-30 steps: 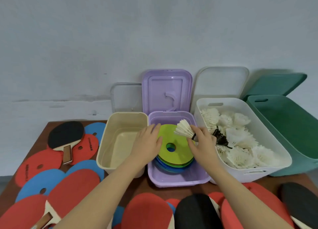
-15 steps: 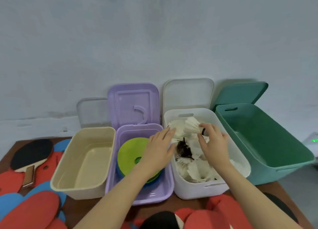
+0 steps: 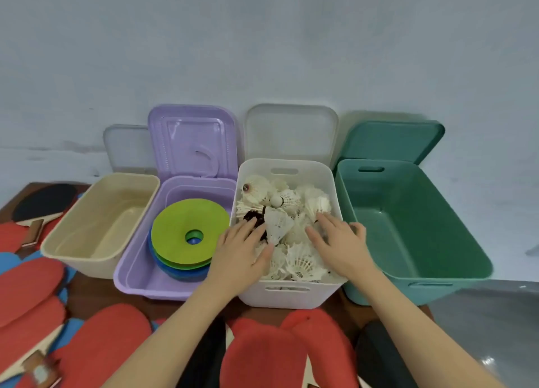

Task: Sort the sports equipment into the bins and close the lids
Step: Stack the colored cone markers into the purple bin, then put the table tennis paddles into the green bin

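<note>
A: Bottom edge, what is cut off?
B: Red and black paddles (image 3: 262,355), handles mostly out of frame, lying on a dark wooden table (image 3: 87,294); writing on them is unreadable.

A: Centre?
B: Left hand (image 3: 239,253) and right hand (image 3: 341,244), fingers straight and slightly spread, rest on shuttlecocks (image 3: 300,262) in the white bin (image 3: 287,296), partly hiding them. At its left, a purple bin (image 3: 137,274) holds stacked discs (image 3: 180,233).

A: Upper frame?
B: Lids (image 3: 291,131) lean upright against a plain pale wall (image 3: 262,37).
</note>
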The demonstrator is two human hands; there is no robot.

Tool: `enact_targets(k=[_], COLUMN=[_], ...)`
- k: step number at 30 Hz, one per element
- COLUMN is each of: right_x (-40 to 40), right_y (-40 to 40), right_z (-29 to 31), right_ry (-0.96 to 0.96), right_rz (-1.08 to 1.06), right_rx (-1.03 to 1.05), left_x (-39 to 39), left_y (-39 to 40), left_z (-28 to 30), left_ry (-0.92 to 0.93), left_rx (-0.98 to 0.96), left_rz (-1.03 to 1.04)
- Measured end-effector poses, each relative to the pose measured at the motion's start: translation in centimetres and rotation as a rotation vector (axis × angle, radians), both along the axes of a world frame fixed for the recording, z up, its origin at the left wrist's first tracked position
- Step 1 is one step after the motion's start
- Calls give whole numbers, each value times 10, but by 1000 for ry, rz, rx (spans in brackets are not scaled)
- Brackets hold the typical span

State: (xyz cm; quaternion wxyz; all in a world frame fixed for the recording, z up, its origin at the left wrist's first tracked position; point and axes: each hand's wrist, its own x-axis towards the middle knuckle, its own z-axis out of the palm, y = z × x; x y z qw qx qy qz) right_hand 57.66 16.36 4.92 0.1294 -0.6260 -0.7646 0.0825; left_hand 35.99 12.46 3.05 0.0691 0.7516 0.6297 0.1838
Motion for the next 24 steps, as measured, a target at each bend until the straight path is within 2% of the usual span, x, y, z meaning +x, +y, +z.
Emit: enact_targets(k=[2,5,9,12,14,17,24], right_x=[2,1,-2,-2,-2,-1,3], right_y=[-5,-3,-2,-5,-12,-30,-90], right_z=[-2,-7,-9,-8,-5,-5,-8], right_ry=[-98,-239,-287,-157,-32,35,203], right_rz=[45,75,83,67,16,-27,22], right_rx=[-104,-149,-141,-81,35,206,408], left_x=[1,5,7,7,6,1,-9], left_y=[-8,-12,-11,-11,-14,-25,-72], left_z=[0,2,4,3,4,7,4], left_ry=[103,240,282,276,230,134,60], left_rx=[8,-34,-119,-133,-126,-79,86], left_rz=[-66,-95,-69,-68,-58,-29,-50])
